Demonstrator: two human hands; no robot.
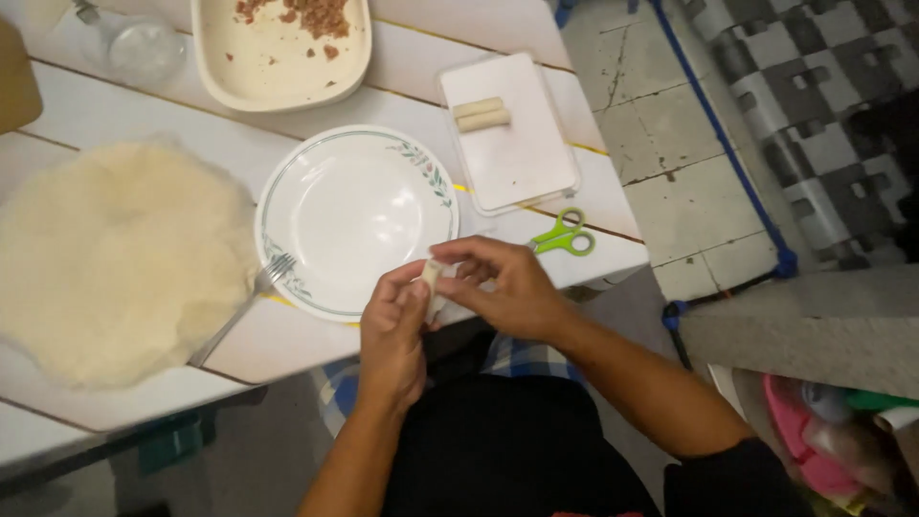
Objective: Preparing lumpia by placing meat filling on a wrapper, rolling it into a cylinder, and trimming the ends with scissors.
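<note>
While both hands meet at the near table edge, the scene reads as follows.

Left hand: the left hand (pixel 394 330) has its fingers curled closed around one end of a small pale rolled wrapper (pixel 432 278), thumb pressed against it.

Right hand: the right hand (pixel 503 287) pinches the other side of the roll, fingertips (pixel 450 260) bent in and nearly touching the left thumb; neither hand is open.

Roll position: it sits between the two hands, just above the rim of the white round plate with a green floral border (pixel 356 222), over the table edge.

Nearby: a metal fork (pixel 244 308) leans on the plate's left rim; a stack of thin cream round wrappers (pixel 115 258) lies to the left.

Further off: a white rectangular tray (pixel 512 144) holds two finished pale rolls (pixel 483 114); green-handled scissors (pixel 565 236) lie beside it; a cream oval dish with brown crumbled filling (pixel 282 53) stands at the far side.

Risk: squeezed too hard, the thin wrapper could tear or push filling out at the ends.

Risk: held over the edge, a loosened grip would likely drop the roll onto the lap rather than the plate.
</note>
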